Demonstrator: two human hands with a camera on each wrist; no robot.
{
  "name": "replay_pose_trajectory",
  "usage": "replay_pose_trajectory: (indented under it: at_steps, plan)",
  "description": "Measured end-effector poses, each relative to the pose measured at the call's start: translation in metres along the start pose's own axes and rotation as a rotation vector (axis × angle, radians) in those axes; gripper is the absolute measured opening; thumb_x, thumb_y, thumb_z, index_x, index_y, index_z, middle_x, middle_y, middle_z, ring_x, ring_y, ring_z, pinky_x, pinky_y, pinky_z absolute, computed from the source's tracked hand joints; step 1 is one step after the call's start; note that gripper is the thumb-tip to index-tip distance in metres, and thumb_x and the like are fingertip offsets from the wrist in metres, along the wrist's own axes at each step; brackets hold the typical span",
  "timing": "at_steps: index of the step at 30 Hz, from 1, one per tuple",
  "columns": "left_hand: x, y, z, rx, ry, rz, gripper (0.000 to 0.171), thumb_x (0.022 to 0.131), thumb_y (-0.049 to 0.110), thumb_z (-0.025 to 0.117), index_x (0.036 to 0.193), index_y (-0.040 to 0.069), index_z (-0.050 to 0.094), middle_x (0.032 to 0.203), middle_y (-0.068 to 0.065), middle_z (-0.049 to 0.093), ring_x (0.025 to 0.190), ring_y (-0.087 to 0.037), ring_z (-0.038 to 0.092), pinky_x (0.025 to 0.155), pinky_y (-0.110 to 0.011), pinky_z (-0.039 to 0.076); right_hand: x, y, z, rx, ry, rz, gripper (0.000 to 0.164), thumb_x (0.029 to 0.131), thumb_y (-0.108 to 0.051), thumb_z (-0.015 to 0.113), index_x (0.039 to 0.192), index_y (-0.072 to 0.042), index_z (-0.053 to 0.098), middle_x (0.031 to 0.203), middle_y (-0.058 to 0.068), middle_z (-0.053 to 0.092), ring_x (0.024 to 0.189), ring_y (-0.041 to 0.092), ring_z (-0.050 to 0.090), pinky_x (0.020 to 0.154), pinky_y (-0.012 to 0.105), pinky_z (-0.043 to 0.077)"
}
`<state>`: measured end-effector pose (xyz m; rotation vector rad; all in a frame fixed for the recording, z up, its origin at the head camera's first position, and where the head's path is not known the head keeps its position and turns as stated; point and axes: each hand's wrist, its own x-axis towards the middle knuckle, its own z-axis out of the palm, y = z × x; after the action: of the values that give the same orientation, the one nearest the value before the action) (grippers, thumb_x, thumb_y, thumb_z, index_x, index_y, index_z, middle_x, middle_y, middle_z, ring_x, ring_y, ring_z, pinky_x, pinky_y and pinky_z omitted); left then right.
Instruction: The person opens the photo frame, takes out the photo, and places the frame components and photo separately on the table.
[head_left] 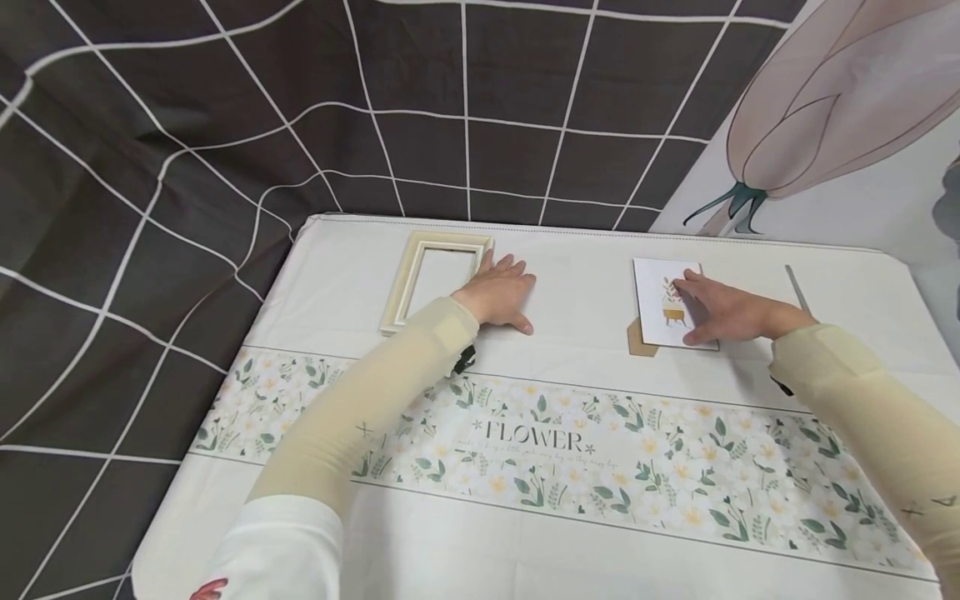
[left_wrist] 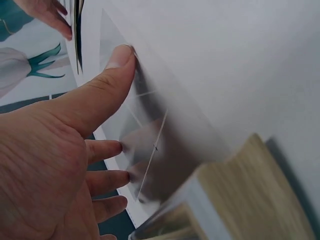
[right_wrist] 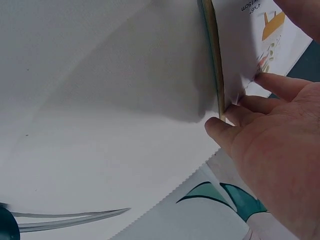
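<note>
My left hand [head_left: 497, 292] is spread on the table, just right of a cream picture frame [head_left: 397, 287] with a bare opening. The left wrist view shows a clear, glossy sheet [left_wrist: 145, 112] under this hand; its thumb and fingertips touch it. The frame's corner [left_wrist: 255, 190] lies close by. My right hand [head_left: 731, 308] rests on a white card [head_left: 654, 321] printed with a potted plant, fingers toward the far side and thumb near the front edge. The card lies on a thin board [right_wrist: 215, 55]. A brown cardboard piece [head_left: 640, 342] sticks out at its left.
Right of the card lies a thin metal tool [head_left: 798, 287]; pointed blades [right_wrist: 75, 219] and a teal end show in the right wrist view. A white tablecloth [head_left: 570, 292] with a floral band covers the table. Behind hangs a dark checked cloth [head_left: 517, 158].
</note>
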<state>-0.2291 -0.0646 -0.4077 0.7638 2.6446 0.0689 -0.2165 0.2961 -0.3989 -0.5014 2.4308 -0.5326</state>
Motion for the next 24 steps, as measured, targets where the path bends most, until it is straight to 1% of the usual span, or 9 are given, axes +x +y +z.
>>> replay_pose_trajectory:
  at_steps: [8, 10, 13, 16, 19, 24]
  plan:
    - [-0.002, -0.004, -0.004, 0.008, -0.013, -0.015, 0.096, 0.079, 0.057, 0.076, 0.152, 0.006, 0.042, 0.162, -0.021, 0.026, 0.153, -0.039, 0.011, 0.121, -0.058, -0.006, 0.000, 0.001, 0.000, -0.011, 0.007, 0.000, 0.100, 0.083, -0.017, 0.080, 0.152, 0.016, 0.015, 0.158, 0.040, -0.001, 0.145, 0.058, -0.001, 0.115, 0.070, 0.006]
    - [-0.003, -0.002, -0.006, 0.005, -0.011, -0.008, 0.096, 0.079, 0.058, 0.076, 0.152, 0.006, 0.042, 0.162, -0.021, 0.027, 0.153, -0.039, 0.011, 0.121, -0.058, -0.006, 0.000, 0.001, 0.000, -0.013, 0.013, -0.003, 0.099, 0.083, -0.017, 0.080, 0.151, 0.016, 0.017, 0.158, 0.040, 0.000, 0.145, 0.058, 0.000, 0.115, 0.070, 0.006]
    - [-0.002, 0.001, -0.009, 0.008, 0.001, 0.006, 0.095, 0.083, 0.061, 0.072, 0.153, 0.006, 0.040, 0.162, -0.020, 0.028, 0.153, -0.040, 0.011, 0.121, -0.060, -0.004, 0.000, 0.000, -0.001, -0.013, 0.016, 0.006, 0.097, 0.083, -0.017, 0.079, 0.152, 0.014, 0.018, 0.158, 0.040, 0.001, 0.145, 0.058, 0.001, 0.114, 0.071, 0.006]
    - [0.000, 0.008, -0.014, 0.008, 0.014, 0.013, 0.094, 0.087, 0.065, 0.065, 0.155, 0.007, 0.037, 0.162, -0.020, 0.027, 0.153, -0.039, 0.011, 0.121, -0.060, -0.004, 0.000, -0.001, -0.002, -0.014, 0.018, 0.022, 0.097, 0.083, -0.020, 0.080, 0.152, 0.012, 0.020, 0.159, 0.038, 0.001, 0.146, 0.056, 0.001, 0.114, 0.072, 0.006]
    - [0.006, 0.019, -0.018, -0.004, 0.023, 0.005, 0.094, 0.090, 0.067, 0.060, 0.157, 0.007, 0.032, 0.163, -0.019, 0.025, 0.153, -0.038, 0.010, 0.121, -0.060, -0.003, 0.000, -0.002, -0.003, -0.010, 0.028, 0.018, 0.097, 0.083, -0.022, 0.080, 0.153, 0.011, 0.021, 0.159, 0.038, 0.002, 0.146, 0.056, 0.001, 0.114, 0.072, 0.007]
    - [0.023, 0.039, -0.020, -0.037, 0.058, -0.026, 0.094, 0.092, 0.068, 0.054, 0.159, 0.007, 0.028, 0.165, -0.018, 0.021, 0.153, -0.037, 0.010, 0.122, -0.059, 0.001, 0.000, -0.004, -0.007, -0.024, 0.063, 0.008, 0.098, 0.080, -0.024, 0.083, 0.152, 0.009, 0.025, 0.160, 0.038, 0.004, 0.146, 0.057, 0.006, 0.114, 0.072, 0.010]
